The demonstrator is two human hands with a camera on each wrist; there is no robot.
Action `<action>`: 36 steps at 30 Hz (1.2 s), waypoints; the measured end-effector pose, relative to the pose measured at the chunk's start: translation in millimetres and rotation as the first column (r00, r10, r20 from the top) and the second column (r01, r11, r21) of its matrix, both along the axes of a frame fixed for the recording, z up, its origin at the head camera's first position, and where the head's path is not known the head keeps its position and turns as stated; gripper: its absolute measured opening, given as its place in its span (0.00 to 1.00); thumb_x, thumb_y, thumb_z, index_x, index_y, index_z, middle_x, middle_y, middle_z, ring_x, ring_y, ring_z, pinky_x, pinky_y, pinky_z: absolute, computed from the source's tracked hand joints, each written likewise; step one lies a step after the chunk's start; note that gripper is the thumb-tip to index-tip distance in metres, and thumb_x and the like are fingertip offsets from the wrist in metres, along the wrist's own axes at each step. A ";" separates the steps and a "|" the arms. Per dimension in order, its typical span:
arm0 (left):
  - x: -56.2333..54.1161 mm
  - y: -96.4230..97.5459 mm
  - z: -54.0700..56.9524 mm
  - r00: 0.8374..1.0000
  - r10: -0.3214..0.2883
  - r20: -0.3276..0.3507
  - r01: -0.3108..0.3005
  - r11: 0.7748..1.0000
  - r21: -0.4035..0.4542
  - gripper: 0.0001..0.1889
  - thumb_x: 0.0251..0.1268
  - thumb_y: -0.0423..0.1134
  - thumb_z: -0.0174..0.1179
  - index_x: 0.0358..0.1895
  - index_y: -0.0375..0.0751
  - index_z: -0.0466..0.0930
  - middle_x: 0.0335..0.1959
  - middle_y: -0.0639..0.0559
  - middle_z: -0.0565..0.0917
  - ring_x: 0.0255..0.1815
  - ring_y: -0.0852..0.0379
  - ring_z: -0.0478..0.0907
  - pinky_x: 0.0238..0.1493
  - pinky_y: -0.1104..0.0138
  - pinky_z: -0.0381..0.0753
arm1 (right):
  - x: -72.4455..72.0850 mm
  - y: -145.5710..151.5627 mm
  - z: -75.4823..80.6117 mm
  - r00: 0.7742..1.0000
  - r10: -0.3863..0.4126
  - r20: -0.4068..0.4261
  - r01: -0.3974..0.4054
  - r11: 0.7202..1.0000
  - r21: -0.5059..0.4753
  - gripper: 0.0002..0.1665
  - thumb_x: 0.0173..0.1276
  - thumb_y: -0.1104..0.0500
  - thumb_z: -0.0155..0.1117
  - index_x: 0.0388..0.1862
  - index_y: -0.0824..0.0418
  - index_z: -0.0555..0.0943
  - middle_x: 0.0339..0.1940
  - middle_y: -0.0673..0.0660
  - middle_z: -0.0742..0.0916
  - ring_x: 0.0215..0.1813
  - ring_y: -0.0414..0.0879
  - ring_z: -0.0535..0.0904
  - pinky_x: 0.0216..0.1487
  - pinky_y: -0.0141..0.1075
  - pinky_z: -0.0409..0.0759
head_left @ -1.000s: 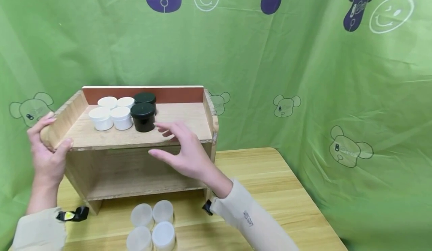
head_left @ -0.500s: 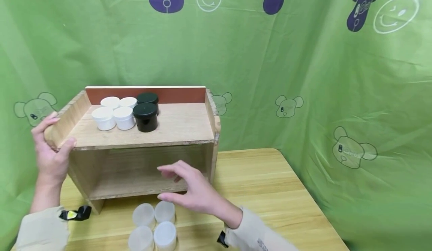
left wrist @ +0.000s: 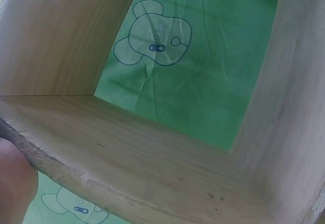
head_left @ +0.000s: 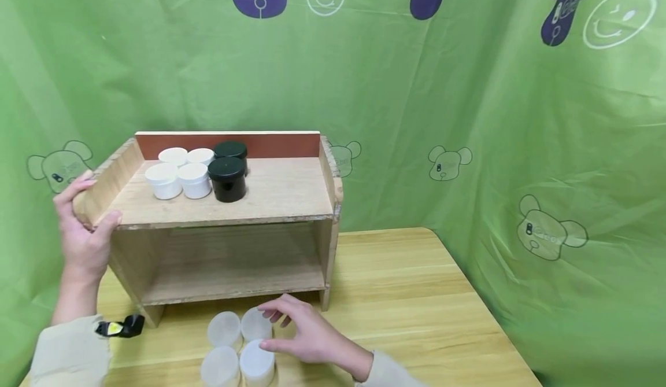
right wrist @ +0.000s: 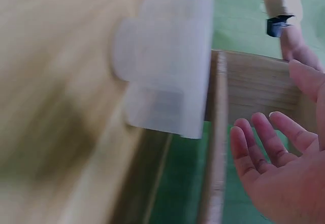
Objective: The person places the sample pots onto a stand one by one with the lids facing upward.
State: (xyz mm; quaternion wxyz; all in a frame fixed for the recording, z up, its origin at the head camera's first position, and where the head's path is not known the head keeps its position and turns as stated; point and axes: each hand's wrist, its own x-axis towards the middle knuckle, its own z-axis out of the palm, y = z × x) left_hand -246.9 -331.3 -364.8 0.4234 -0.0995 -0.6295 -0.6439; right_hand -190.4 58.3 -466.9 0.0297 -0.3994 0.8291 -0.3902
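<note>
My left hand (head_left: pixel 85 245) grips the left end of a two-level wooden shelf (head_left: pixel 283 190), its thumb at the front edge. In the left wrist view a blurred piece of that hand (left wrist: pixel 15 178) meets the board. On the table before the shelf stand several frosted lidded jars (head_left: pixel 221 367), close together. Beside their right side hovers my right hand (head_left: pixel 309 332), thumb and fingers apart, holding nothing. Its fingertips overlap the back right jar (head_left: pixel 255 324) in the head view; contact cannot be made out. The right wrist view shows the spread hand (right wrist: pixel 284 178) and the jars (right wrist: pixel 162 61).
Several white jars (head_left: pixel 165 185) and two black jars (head_left: pixel 229 185) stand on the shelf's upper board, left of its middle. The wooden table (head_left: pixel 411 300) extends right of the shelf. A green printed curtain (head_left: pixel 380 86) surrounds the back and right.
My right hand has come down from beside the black jars on the upper board to the frosted jars on the table. My left hand keeps its grip on the shelf.
</note>
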 end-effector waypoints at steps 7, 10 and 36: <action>-0.6 2.8 0.9 0.999 -0.023 -0.025 0.023 1.000 0.001 0.36 0.51 0.21 0.60 0.68 0.30 0.63 0.76 0.50 0.68 0.67 0.56 0.69 0.62 0.71 0.74 | 4.8 8.7 -26.2 0.997 0.002 0.078 -0.006 0.999 0.051 0.33 0.65 0.50 0.75 0.68 0.57 0.78 0.53 0.53 0.85 0.53 0.40 0.82 0.52 0.27 0.85; -1.2 2.2 1.3 1.000 0.006 -0.004 -0.006 1.000 -0.027 0.36 0.51 0.22 0.60 0.69 0.30 0.63 0.77 0.51 0.68 0.68 0.56 0.69 0.64 0.71 0.73 | 5.9 10.0 -33.5 0.995 0.011 0.101 -0.018 0.997 0.069 0.33 0.65 0.50 0.76 0.66 0.58 0.79 0.54 0.53 0.86 0.53 0.38 0.81 0.51 0.26 0.85; -0.9 -1.4 -2.4 0.999 -0.024 -0.033 0.024 1.000 0.004 0.36 0.51 0.21 0.60 0.69 0.29 0.62 0.77 0.47 0.67 0.69 0.55 0.69 0.62 0.73 0.75 | 3.5 -11.0 -46.9 0.995 0.018 0.094 -0.033 0.987 0.158 0.38 0.55 0.51 0.84 0.62 0.54 0.76 0.54 0.43 0.86 0.53 0.27 0.79 0.49 0.22 0.82</action>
